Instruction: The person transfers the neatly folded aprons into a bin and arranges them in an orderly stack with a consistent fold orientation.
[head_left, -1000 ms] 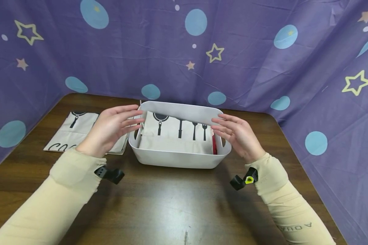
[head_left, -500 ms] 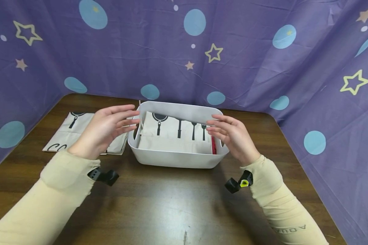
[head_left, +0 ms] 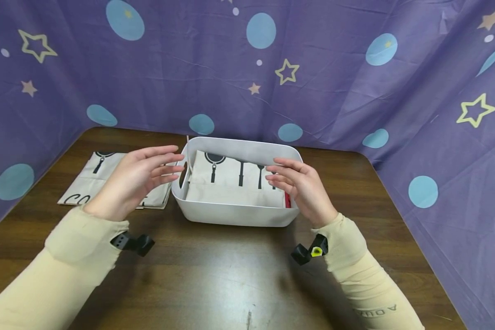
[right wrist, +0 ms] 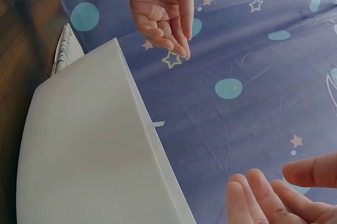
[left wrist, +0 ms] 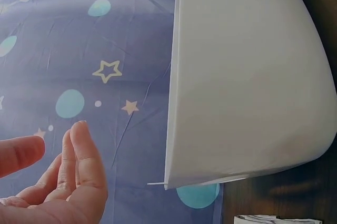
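A white basin (head_left: 239,216) with handle holes stands at the table's middle. Inside it lies a folded cream cloth (head_left: 235,195) printed with black kitchen utensils, and a bit of red (head_left: 288,200) shows at its right end. My left hand (head_left: 138,176) hovers left of the basin, its fingers loosely extended and holding nothing. Over the basin's right side hangs my right hand (head_left: 303,188), also holding nothing. Both wrist views show the fingers apart from the basin wall (left wrist: 247,77). A second folded printed cloth (head_left: 88,181) lies on the table at left, partly hidden behind my left hand.
The brown wooden table (head_left: 231,279) reaches back to a purple curtain (head_left: 222,64) with stars and dots, which also hangs along both sides. A thin pale strip (head_left: 187,144) sticks up at the basin's left rim.
Both hands have drifted left and slightly down; the right hand now covers the fork print and part of the basin's right end. The basin and cloths stay in place.
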Action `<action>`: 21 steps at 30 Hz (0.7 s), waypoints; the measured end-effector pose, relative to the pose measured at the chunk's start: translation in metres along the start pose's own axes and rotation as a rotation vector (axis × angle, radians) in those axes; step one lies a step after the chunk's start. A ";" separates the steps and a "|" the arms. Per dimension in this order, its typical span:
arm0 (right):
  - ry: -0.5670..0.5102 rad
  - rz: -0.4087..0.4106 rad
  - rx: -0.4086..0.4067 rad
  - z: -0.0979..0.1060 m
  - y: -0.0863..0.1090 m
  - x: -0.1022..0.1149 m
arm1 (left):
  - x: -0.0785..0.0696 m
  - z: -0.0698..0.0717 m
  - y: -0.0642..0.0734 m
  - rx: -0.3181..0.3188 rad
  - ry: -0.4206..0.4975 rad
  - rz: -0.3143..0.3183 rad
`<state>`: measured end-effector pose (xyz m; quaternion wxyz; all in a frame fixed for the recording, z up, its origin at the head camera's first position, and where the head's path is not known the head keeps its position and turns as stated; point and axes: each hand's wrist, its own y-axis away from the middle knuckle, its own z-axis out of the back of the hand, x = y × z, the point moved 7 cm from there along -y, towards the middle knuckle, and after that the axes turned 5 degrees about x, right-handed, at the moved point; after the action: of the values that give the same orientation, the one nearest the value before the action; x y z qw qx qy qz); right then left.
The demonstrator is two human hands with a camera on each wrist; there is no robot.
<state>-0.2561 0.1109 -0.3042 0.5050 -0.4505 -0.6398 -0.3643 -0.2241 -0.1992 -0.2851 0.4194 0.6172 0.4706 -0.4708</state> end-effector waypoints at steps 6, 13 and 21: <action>-0.004 0.004 -0.009 -0.005 0.001 -0.004 | 0.002 0.003 0.002 0.007 0.008 -0.014; -0.021 0.004 0.004 -0.011 0.004 -0.011 | 0.007 0.009 0.003 0.005 0.013 -0.016; -0.030 0.021 0.029 -0.021 0.007 -0.016 | 0.012 0.016 0.006 0.009 0.021 -0.011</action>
<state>-0.2413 0.0911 -0.3151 0.5057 -0.4551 -0.6477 -0.3430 -0.2195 -0.2135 -0.2993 0.4090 0.6216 0.4760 -0.4687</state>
